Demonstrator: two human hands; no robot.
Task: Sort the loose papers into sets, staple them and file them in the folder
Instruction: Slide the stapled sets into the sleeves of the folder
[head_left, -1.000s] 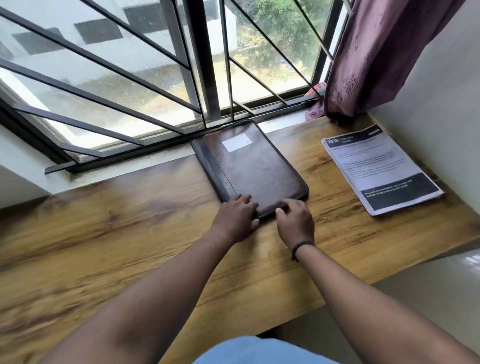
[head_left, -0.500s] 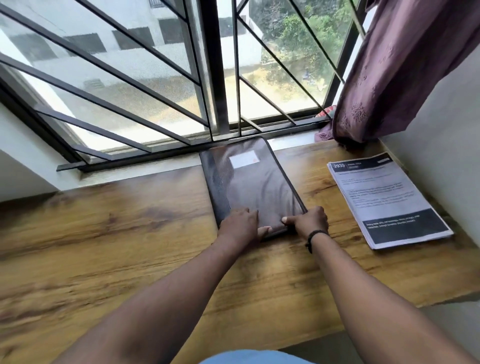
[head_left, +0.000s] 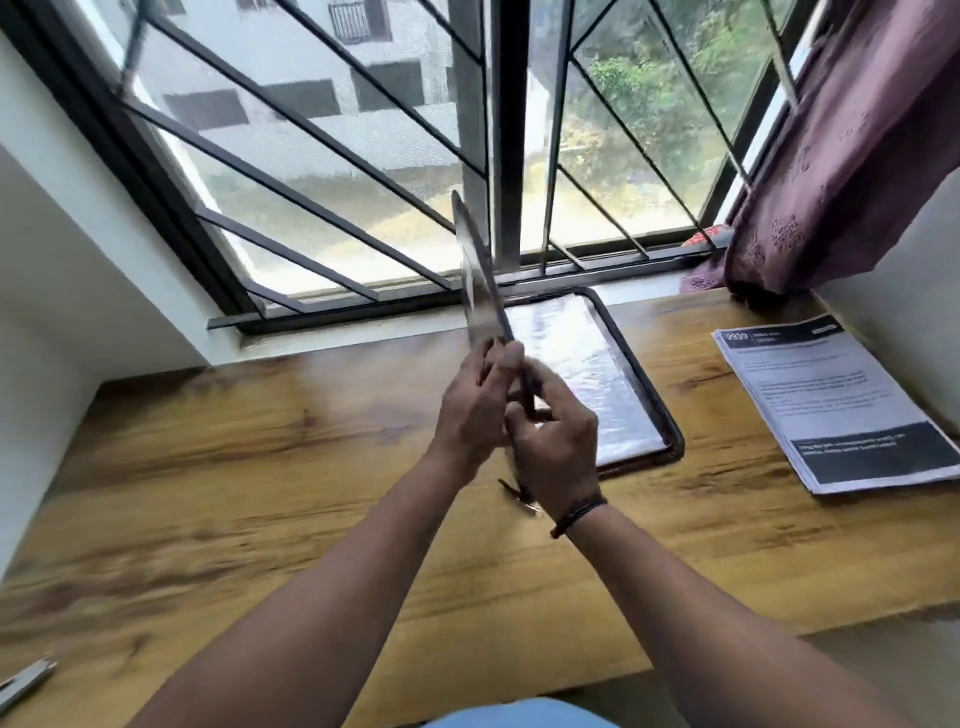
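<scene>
**Folder cover stood on edge, both hands at its near end**

I see the worktop (head_left: 218, 499) running left to right, its far edge against the window sill and the barred window (head_left: 363, 171), its right end closed by a white wall and a purple curtain (head_left: 831, 156). The near edge cuts diagonally at lower right. To the left of the hands the wood is bare and wide; to the right, room narrows between the folder and the papers.

I count 1 folder (head_left: 639, 395), lying open, its long axis running from the sill toward me, slightly angled to the right. Its shiny inner sleeve faces up. The cover (head_left: 480, 291) is raised nearly upright, seen edge-on and blurred, its top pointing at the window.

My left hand (head_left: 470, 410) pinches the cover's near end, fingers curled on it. My right hand (head_left: 556, 441) is curled against the same edge from the right; it appears to grip it too, though blur hides the exact contact.

I count 1 stack of papers (head_left: 841, 405), flat near the right wall, well apart from the folder, long axis also toward me. 1 metal object, likely a stapler (head_left: 26, 686), sits at the far lower left, partly cut off.
</scene>
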